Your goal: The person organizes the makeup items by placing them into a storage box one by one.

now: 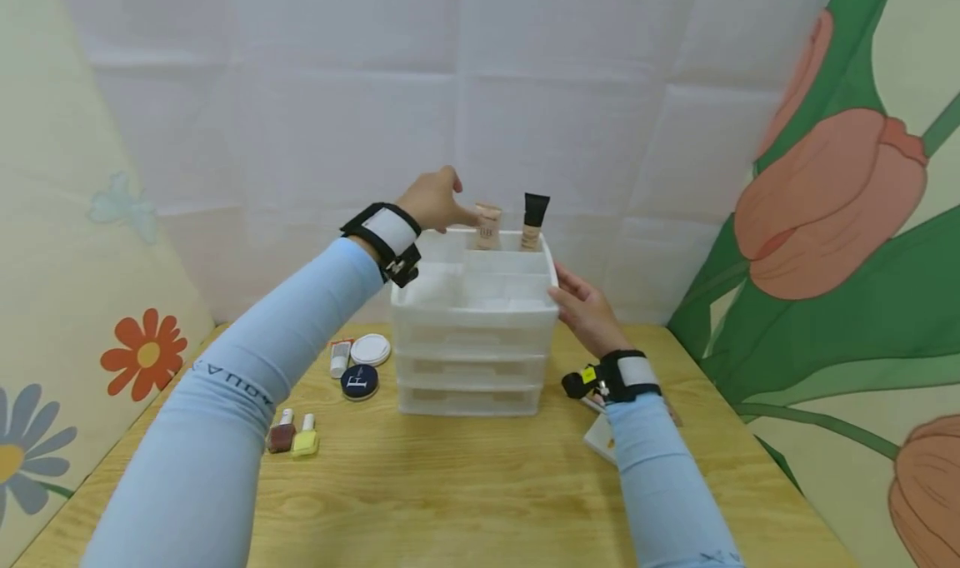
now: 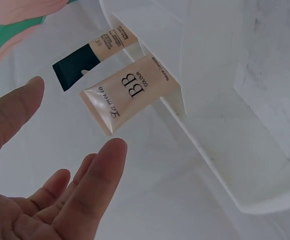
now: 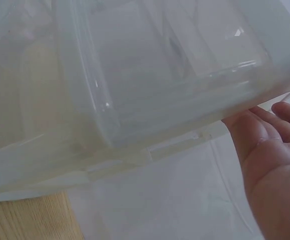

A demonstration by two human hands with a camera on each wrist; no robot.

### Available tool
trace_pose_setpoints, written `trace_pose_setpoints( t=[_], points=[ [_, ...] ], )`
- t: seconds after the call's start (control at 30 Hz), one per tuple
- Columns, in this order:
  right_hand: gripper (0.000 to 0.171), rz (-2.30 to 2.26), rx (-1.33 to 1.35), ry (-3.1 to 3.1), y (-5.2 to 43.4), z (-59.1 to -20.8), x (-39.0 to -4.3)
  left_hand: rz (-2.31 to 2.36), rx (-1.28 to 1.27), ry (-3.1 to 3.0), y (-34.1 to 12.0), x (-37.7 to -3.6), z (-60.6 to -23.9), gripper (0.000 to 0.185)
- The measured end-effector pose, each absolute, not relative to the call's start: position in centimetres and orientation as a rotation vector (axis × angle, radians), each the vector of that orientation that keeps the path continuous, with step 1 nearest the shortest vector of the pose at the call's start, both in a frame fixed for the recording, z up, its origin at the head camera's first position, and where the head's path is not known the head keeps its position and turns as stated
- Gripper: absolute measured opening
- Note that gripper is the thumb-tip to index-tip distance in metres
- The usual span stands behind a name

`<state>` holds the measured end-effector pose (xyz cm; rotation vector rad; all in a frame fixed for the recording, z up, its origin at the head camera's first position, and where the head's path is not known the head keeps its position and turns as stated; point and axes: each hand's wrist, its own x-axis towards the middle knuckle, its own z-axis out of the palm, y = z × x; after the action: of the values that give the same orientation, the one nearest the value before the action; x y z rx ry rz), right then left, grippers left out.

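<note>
In the left wrist view, a beige BB cream tube [image 2: 129,92] stands in the back section of the white plastic drawer organizer [image 1: 471,331]. A beige tube with a black cap [image 1: 534,218] stands to its right. My left hand [image 1: 435,200] is at the organizer's back left, thumb and fingers spread apart close to the BB cream tube. A gap shows between the fingertips [image 2: 115,147] and the tube. My right hand [image 1: 588,310] touches the organizer's right side near the top; its fingers [image 3: 280,122] lie along the wall without wrapping round it.
Left of the organizer lie a small white tube [image 1: 340,358], a white round case [image 1: 371,349] and a dark blue round case [image 1: 359,381]. Nearer stand dark red [image 1: 281,436] and yellow [image 1: 305,441] nail polish bottles. A white box [image 1: 600,439] lies partly under the right forearm.
</note>
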<state>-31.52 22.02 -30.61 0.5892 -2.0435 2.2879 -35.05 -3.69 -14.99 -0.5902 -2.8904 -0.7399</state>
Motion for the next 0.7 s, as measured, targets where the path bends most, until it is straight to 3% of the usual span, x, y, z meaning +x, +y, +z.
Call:
trace_pose_setpoints(
  t=[0.43,0.7],
  points=[
    [0.054,2.249,0.638,-2.057,22.7,-30.4,-31.5,-0.759,-0.597,-2.861,-8.8,-31.9,-13.5,0.064],
    [0.054,2.264,0.632,-2.044,22.7,-30.7,-31.6,-0.798,-0.569,-2.839,-12.6,-30.1,-14.9,0.063]
  ],
)
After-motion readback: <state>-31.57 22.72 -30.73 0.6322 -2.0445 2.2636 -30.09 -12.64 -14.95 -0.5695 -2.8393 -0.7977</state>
